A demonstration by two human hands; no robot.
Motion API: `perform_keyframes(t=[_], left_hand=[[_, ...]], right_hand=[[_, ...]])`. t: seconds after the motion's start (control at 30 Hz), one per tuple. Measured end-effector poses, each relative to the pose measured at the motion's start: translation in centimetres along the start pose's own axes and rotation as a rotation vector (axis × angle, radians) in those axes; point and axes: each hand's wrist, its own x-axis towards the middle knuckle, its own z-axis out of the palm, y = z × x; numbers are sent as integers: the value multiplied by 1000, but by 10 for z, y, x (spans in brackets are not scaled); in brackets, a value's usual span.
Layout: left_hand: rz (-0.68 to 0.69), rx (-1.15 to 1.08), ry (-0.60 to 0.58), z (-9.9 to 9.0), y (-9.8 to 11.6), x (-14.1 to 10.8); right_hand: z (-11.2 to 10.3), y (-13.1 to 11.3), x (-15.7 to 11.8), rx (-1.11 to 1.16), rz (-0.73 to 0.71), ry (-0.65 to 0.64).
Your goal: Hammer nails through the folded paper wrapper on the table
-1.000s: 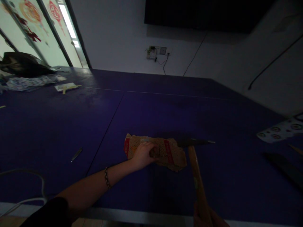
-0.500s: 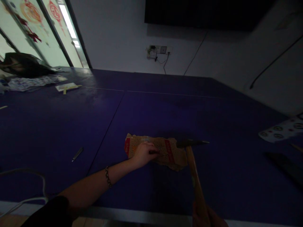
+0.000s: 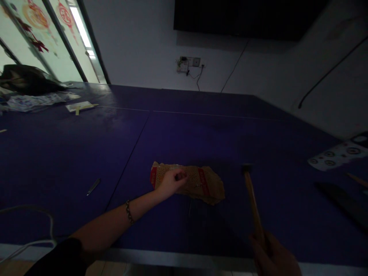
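A flattened piece of brown cardboard (image 3: pixel 211 184) with red bands lies on the purple table. My left hand (image 3: pixel 171 183) is over its left half, the fingers curled closed. Whatever may be between them is hidden. Small shiny bits (image 3: pixel 198 185) show on the cardboard right of that hand. A thin, pale, pin-like piece (image 3: pixel 189 209) appears just below the cardboard's lower edge. To the right, my right hand (image 3: pixel 273 253) is wrapped round the wooden handle of a hammer (image 3: pixel 253 203). The dark hammer head is raised, apart from the cardboard.
Tweezers (image 3: pixel 93 186) lie on the table (image 3: pixel 115 149) at left, with a white cable (image 3: pixel 50 222) nearer the edge. At right are a white patterned strip (image 3: pixel 333 156) and a dark flat object (image 3: pixel 340 201). A black bag (image 3: pixel 28 78) and papers (image 3: pixel 40 100) are at back left.
The hammer has swung right, away from the cardboard, and its head has turned. My left hand has shifted slightly left. The shiny bits and thin piece now show.
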Motion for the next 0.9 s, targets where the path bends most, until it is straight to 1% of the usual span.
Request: perform_keyframes(t=[0.03, 0.1, 0.17, 0.27, 0.4, 0.5, 0.6, 0.67, 0.77, 0.9], left_hand=[[-11, -19, 14, -1, 1, -1], [-9, -40, 49, -3, 3, -2], [7, -48, 93, -4, 5, -4], [30, -58, 137, -7, 7, -7], [15, -106, 135, -10, 9, -7], [-17, -166, 112, -15, 13, -3], [-38, -185, 73, -24, 20, 1], [-14, -114, 42, -31, 25, 2], [96, 132, -27, -44, 30, -1], [283, 481, -220, -54, 28, -11]], right_hand=[[-4, -1, 8, -133, 23, -30], [-10, -5, 23, -381, -5, 34], [-12, -11, 34, -507, -27, 41], [-11, -19, 44, -567, -35, -1], [-11, -21, 53, -622, -87, -51], [-13, -19, 57, -677, -127, -41], [-15, -20, 60, -763, -198, 9], [-16, -20, 61, -846, -267, 65], [-17, -22, 62, -954, -352, 140], [-16, -24, 61, -957, -371, 145]])
